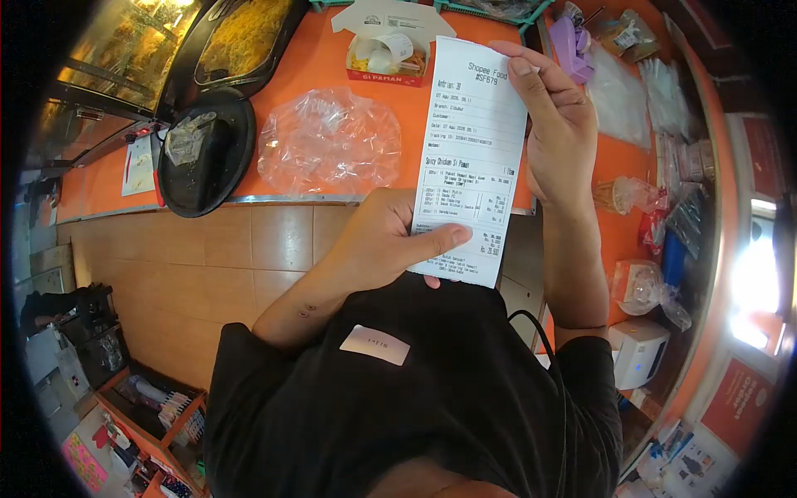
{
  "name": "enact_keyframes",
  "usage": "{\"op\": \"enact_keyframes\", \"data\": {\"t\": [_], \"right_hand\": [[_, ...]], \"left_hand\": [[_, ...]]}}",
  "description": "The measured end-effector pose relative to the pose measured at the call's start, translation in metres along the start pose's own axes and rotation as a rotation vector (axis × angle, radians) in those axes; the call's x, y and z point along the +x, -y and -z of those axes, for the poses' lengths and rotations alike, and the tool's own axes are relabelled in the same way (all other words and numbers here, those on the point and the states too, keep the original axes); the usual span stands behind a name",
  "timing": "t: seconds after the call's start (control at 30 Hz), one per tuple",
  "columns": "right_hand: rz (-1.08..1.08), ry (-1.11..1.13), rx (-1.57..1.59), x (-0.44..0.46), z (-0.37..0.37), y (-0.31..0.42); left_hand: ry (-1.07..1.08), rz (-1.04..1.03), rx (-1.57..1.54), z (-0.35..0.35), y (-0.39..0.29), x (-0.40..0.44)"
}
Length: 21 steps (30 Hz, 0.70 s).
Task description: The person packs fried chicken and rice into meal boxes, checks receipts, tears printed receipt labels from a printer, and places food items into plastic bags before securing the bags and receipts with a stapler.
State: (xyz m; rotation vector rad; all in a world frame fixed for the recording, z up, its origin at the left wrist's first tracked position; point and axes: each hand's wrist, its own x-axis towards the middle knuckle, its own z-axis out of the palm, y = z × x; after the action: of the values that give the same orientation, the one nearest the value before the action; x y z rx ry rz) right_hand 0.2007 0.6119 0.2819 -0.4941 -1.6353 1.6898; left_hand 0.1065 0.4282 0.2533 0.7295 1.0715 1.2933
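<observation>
A long printed paper receipt (473, 137) headed "Shopee Food" is held upright in front of my chest. My left hand (415, 236) grips its lower end, thumb lying on the print and fingers behind the paper. Near the top right edge, my right hand (552, 108) pinches the receipt between thumb and fingers. Beyond the paper, an open food box (385, 78) marked "Si Paman" stands on the orange counter (332, 62), with food and a white paper piece inside. A crumpled clear plastic bag (330, 141) lies on the counter left of the receipt.
At the left are a glass display case (100, 75), a black tray of yellow food (249, 37) and a round black tray (217, 170). Plastic bags (614, 95) and a white device (638, 353) lie along the right counter. A tiled floor (199, 257) lies left of me.
</observation>
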Motion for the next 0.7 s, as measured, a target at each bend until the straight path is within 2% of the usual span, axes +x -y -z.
{"op": "enact_keyframes", "data": {"t": [0.7], "right_hand": [[0.005,-0.018,0.004,0.0002,0.0013,-0.0019]], "left_hand": [[0.011,0.019,0.008,-0.0011,0.0015,0.0025]]}}
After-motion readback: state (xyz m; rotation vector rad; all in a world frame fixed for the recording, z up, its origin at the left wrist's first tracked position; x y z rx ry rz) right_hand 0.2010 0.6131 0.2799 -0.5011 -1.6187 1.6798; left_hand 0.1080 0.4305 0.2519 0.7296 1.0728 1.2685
